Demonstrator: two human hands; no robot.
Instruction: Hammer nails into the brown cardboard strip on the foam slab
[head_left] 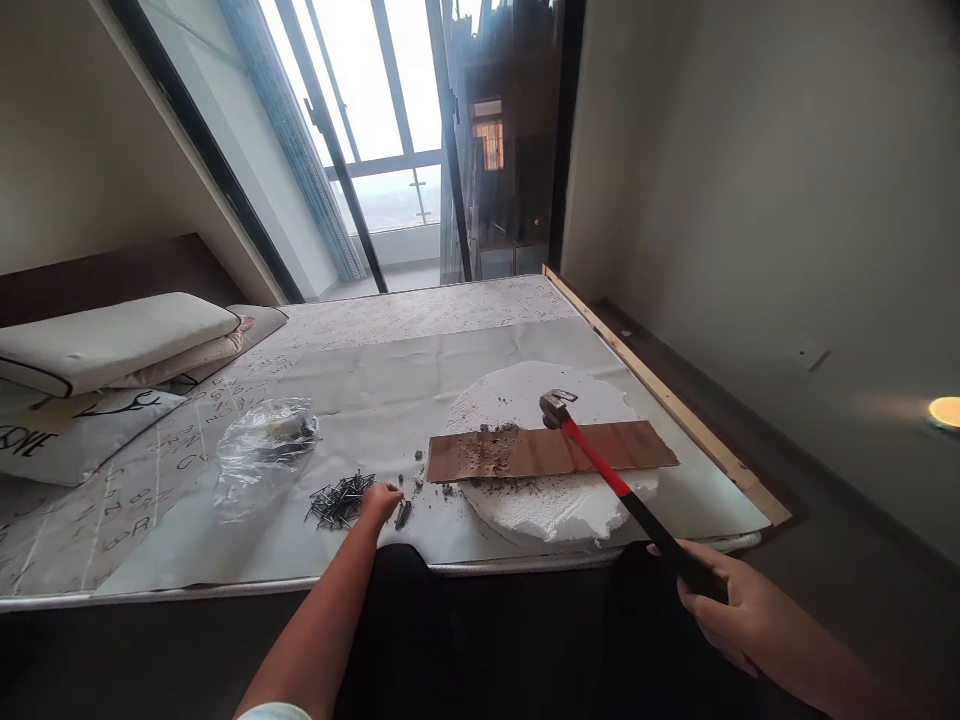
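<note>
Right hand [739,600], lower right: fingers wrapped around a hammer [626,492], its head right of centre above a board [541,455]. Left hand [381,503], lower centre: fingers bent beside nails [337,502]; closure and any hold cannot be told.

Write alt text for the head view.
A person's right grip holds a red-and-black hammer over a brown strip lying across a round white slab. The left grip is beside a pile of nails on a grey sheet.
</note>
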